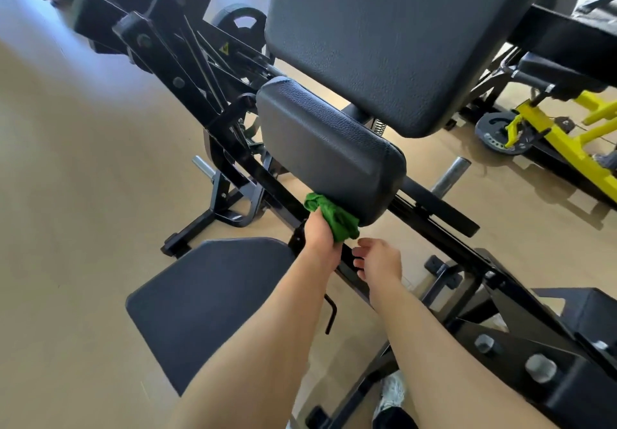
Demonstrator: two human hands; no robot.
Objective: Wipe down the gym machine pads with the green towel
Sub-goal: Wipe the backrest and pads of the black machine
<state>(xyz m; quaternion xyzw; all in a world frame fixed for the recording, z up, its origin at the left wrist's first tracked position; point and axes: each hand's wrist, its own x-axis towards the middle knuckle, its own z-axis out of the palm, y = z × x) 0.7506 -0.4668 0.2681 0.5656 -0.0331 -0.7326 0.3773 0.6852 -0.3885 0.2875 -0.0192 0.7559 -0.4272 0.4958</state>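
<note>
Green towel (334,218), bunched up, is in my left hand (322,233); grip is closed round it & presses it vs the lower near corner of the small black pad (330,151). Towel touches the pad's underside edge, just above the black frame rail (444,214). My right hand (379,258) hangs just beside the left, fingers loosely spread, grip wide w/ nothing in it, over the rail. Big black back pad (400,34) sits above & behind the small one. Flat seat pad (207,305) lies under my left forearm. Yellow machine (567,141) stands far right on the tan floor (83,194).
</note>
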